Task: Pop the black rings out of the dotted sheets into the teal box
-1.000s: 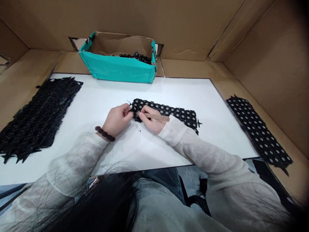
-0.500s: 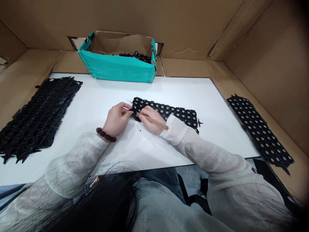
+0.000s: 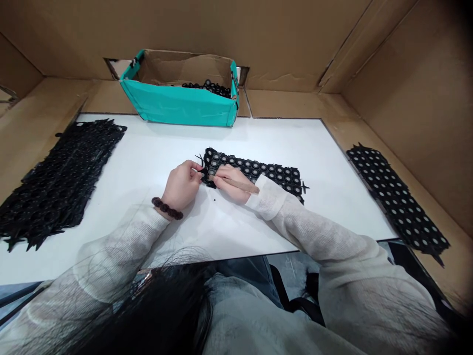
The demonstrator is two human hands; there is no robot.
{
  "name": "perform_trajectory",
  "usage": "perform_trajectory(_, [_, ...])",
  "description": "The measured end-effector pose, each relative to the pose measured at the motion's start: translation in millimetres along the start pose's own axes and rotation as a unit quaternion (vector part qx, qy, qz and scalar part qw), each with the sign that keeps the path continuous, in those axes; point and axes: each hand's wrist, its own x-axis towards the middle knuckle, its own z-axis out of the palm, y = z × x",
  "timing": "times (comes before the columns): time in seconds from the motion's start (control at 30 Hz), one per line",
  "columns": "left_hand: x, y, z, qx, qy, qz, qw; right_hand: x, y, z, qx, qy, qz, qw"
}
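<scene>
A black sheet of moulded rings with grey round centres (image 3: pixel 271 171) lies on the white board in front of me. My left hand (image 3: pixel 182 185) pinches the spiky black edging at the sheet's left end between thumb and fingers. In my right hand (image 3: pixel 232 182) is a slim tan stick-like tool (image 3: pixel 242 185), gripped like a pen. Its tip points at the sheet's left end, close to my left fingertips; I cannot make out the tip. Part of the sheet is hidden under the right hand.
A stack of black ring sheets (image 3: pixel 70 167) lies at the left. Another ring sheet with grey centres (image 3: pixel 397 197) rests on the cardboard at the right. At the back stands a teal-fronted cardboard box (image 3: pixel 181 106) holding loose black rings (image 3: pixel 212 88). Cardboard walls surround the white board (image 3: pixel 295 133).
At the left end the spiky edging now sticks out farther from the sheet, beside my left fingers. My left hand has turned and shifted slightly; my right hand has barely moved.
</scene>
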Motion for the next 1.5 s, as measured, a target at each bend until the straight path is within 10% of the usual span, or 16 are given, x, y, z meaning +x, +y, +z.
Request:
perform_trajectory(0.57, [3, -1, -21.0, 0.026, -0.098, -0.016, 0.995, -4, 17, -1, 0.194, 0.216, 0.081, 0.953])
perform_trajectory(0.77, [23, -20, -26.2, 0.115, 0.031, 0.106, 0.987, 3, 11, -3, 0.198, 0.175, 0.05, 0.963])
perform_trajectory(0.93, [47, -41, -21.8, 0.103, -0.047, 0.256, 0.96, 21, 5, -5, 0.159, 0.157, 0.026, 0.974])
perform_trajectory(1.5, [71, -31, -17.6, 0.038, -0.16, 0.311, 0.936, 29, 10, -3, 0.159, 0.018, 0.013, 0.987])
